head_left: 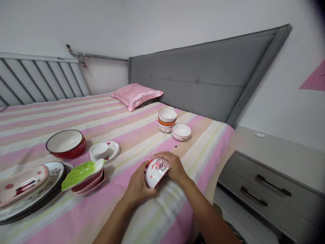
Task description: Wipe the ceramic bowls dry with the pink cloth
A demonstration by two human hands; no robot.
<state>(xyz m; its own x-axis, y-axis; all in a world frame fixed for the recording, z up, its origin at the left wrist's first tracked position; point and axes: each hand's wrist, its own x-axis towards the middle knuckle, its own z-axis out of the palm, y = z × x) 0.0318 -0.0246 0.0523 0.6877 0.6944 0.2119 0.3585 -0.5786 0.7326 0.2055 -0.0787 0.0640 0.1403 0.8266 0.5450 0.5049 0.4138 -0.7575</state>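
Note:
Both my hands hold a small white bowl (155, 171) with red and black markings, tilted on its side just above the striped bedsheet. My left hand (138, 188) cups it from below and the left. My right hand (170, 164) wraps over its top and right side. Farther back on the bed stands a stack of three small bowls (167, 120), with a single white bowl (181, 131) beside it.
On the left lie a red bowl (66, 144), small white saucers on a plate (104, 151), a green leaf-shaped dish (81, 172) on pink dishes, and large stacked plates (30, 189). A pink pillow (136, 95) rests by the grey headboard (203, 81). A grey drawer unit (269, 193) stands right of the bed.

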